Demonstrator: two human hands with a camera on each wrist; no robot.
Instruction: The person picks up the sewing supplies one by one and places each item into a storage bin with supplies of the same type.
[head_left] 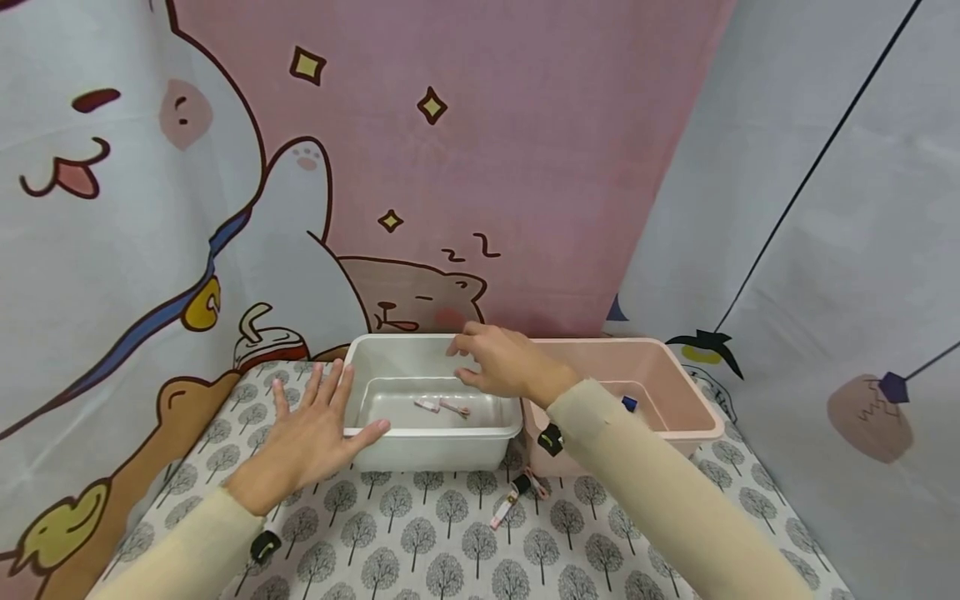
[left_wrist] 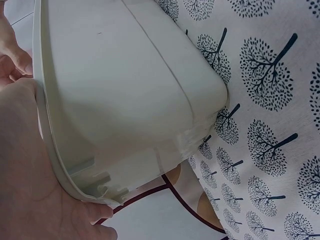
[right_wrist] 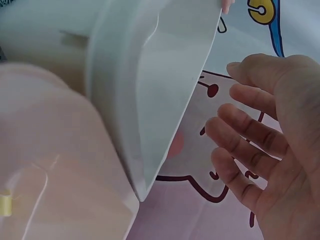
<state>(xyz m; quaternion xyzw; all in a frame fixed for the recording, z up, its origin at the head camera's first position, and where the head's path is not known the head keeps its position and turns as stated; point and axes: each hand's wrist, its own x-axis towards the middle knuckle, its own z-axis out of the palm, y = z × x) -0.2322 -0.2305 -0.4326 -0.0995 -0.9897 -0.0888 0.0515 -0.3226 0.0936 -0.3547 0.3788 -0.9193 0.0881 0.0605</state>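
- Against the widely spread left hand (head_left: 315,435) sits the white bin (head_left: 431,454), with two small pieces (head_left: 454,409) inside.
- Near its right end, the right hand (head_left: 512,363) is loosely bent, empty.
- Light left-hand pressure should prevent sliding.
- Beyond the right hand, backdrop letters (head_left: 486,247) resemble "Z Z"; no brand legible.

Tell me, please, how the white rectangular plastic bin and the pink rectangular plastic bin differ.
In the head view, the white bin stands left of the pink bin. Two small pale-pink items lie in the white bin; a small dark-blue item shows in the pink bin. Both stand upright, open-topped, on the tree-print cloth.
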